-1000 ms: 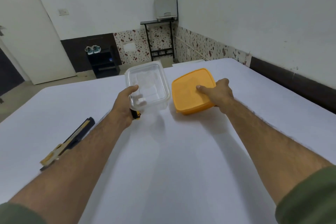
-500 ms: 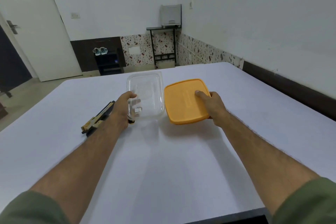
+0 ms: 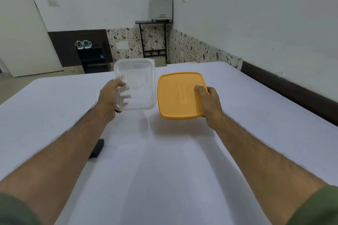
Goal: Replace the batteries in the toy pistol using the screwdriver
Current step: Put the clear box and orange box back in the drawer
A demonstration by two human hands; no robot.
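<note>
My left hand holds the clear plastic box; my right hand holds its orange square lid. I think the battery job has hardly started.

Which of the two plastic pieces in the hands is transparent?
The clear container, gripped by the left hand. The lid in the right hand is opaque orange.

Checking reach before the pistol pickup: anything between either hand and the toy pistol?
Nothing on the table blocks it, but both hands are full: left hand grips the clear container, right hand holds the orange lid. The toy pistol lies mostly hidden under the left forearm.
</note>
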